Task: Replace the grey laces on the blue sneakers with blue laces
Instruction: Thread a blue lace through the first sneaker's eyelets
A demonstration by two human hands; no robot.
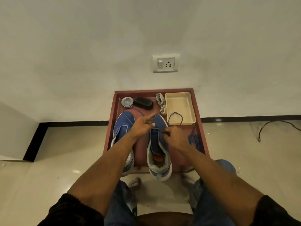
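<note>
**Two hands lacing the right shoe**

Two blue shoes sat side by side on a red tray point(201, 128) on the floor, toes pointing at the wall. The hands worked over the right shoe point(158, 154), near its toe end.

The left hand point(143, 127) was above the front of that shoe. Its thumb and a finger pinched a blue lace point(175, 118), and two other fingers stuck out straight toward the wall. A thin bit of that lace ran from this hand back toward the far left of the tray.

The right hand point(175, 136) was just beside the left hand, at the shoe's lace holes. Its fingers were curled in and pinched the lace close to the shoe. From this hand the lace made a loop that lay over the near edge of a cream box point(180, 106).

The left shoe point(123, 129) lay just left of the left hand, partly under that arm. It had no lace that could be seen.

Beyond the hands, next to the box, lay a bunch of grey laces point(161, 102). Beyond the left hand lay a black brush point(143, 102) and a round tin point(127, 102). Just right of the right hand was a pile of blue lace point(194, 140).
</note>
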